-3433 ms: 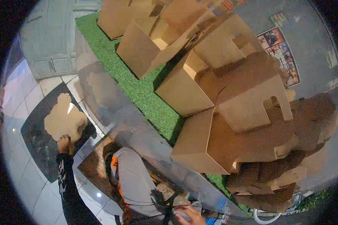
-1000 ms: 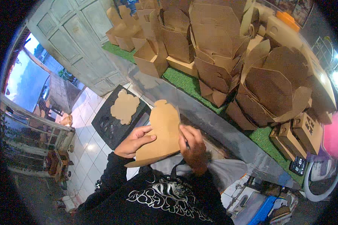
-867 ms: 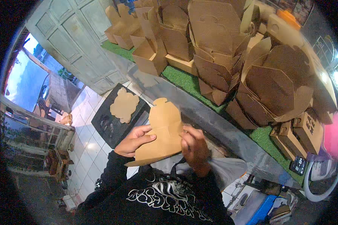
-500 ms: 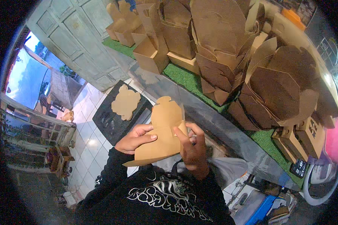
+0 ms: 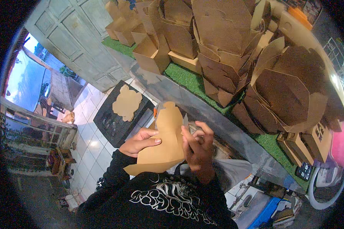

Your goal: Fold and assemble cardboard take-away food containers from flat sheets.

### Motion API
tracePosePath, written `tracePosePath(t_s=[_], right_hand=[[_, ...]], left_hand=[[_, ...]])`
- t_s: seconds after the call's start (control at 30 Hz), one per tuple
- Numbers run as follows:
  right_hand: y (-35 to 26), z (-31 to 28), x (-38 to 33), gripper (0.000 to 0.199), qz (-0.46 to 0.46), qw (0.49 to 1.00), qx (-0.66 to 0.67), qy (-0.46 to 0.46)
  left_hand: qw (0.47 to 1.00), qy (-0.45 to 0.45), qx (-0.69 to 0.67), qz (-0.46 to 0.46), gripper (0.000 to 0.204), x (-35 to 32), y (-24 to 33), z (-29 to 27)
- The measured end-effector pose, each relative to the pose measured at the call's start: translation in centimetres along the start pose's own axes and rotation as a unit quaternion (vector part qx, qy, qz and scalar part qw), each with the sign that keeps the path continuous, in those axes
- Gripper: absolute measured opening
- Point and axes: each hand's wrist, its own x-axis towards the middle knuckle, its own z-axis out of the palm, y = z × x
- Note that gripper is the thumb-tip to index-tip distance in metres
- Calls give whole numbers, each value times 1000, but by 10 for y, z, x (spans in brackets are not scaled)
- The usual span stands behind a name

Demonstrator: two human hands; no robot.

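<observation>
The left hand (image 5: 140, 142) pinches the brown cardboard sheet (image 5: 165, 141) at its nine o'clock edge; the right hand (image 5: 197, 147) grips its three o'clock edge. It looks light and bendy, best held by its edges.

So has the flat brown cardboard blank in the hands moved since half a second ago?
Barely. The cardboard blank sits in much the same spot right of the black mat, between the left hand and right hand; any shift could be head motion.

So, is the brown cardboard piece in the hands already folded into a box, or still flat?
Mostly flat. The cardboard piece shows as one open sheet between the left hand and right hand, with no walls raised.
</observation>
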Motion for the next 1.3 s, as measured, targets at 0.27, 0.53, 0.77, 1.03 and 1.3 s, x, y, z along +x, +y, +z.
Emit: tracePosePath(t_s=[0.27,0.53,0.77,1.03,1.3], right_hand=[[-8,-16,2,47,-4,995,-20,-97],[-9,-8,-4,85,20,982,83,-166],[-5,-12,-9,94,0,971,23,-236],[-8,-12,-10,74,-83,976,-66,-190],[-20,-1,-13,58,-46,986,-96,-128]], left_hand=[[998,50,-36,2,34,2,-4,6],[996,28,-78,29,51,12,-8,8],[993,18,-114,-25,52,16,-13,11],[967,81,-220,-104,43,29,-10,17],[976,182,-121,24,42,33,-5,44]])
